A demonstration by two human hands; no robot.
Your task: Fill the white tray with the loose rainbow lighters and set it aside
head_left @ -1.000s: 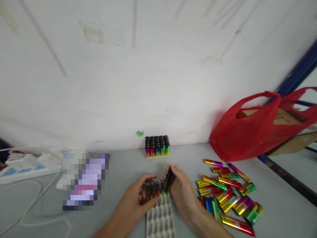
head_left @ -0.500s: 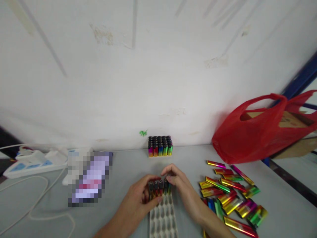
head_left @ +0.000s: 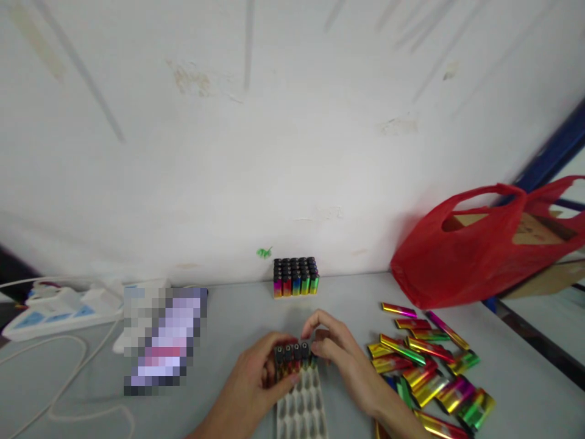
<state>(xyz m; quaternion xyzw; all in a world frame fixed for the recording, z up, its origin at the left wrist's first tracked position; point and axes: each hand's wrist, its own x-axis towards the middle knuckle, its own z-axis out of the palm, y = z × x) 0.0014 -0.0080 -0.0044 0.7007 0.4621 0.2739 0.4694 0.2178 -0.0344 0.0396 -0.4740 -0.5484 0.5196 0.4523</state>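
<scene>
While the left hand (head_left: 256, 375) steadies 4 upright lighters (head_left: 294, 356) at the tray's (head_left: 301, 408) 12 o'clock end, the right hand (head_left: 340, 356) pinches the outermost; next, seat it fully, judged.

Bare grey table (head_left: 237, 317) lies open at ten to twelve o'clock of the hands, up to the full block of lighters (head_left: 295, 277) against the wall at twelve. At three o'clock the loose heap of lighters (head_left: 425, 366) crowds the surface; the red bag (head_left: 461, 256) stands at two. A cable (head_left: 59, 378) loops at nine.
</scene>
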